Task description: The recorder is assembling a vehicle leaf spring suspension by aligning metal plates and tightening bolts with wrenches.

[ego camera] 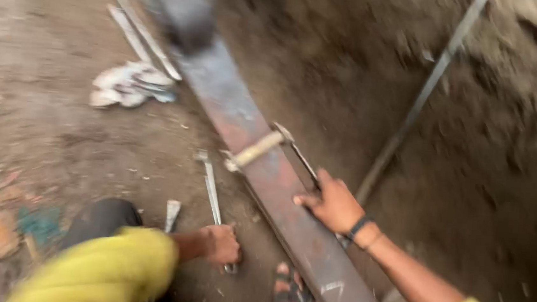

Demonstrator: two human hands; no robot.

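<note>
Your left hand (221, 246) is closed around the near end of a long metal tool (212, 194) lying on the dirt; your right hand (334, 205) rests, fingers loosely curled, on the rusty steel beam (261, 163) beside its clamp (257, 149). The beam borders a pit (472, 160): a shove could tip it in. No containers show.

Rust, yellow and brown earth
Grey steel beam (278, 190) blotched rust-red; yellow sleeves (105, 272); black wristband (357, 227); pale tan strap (257, 150); white crumpled cloth (130, 84); brown dirt ground (59, 134).
</note>
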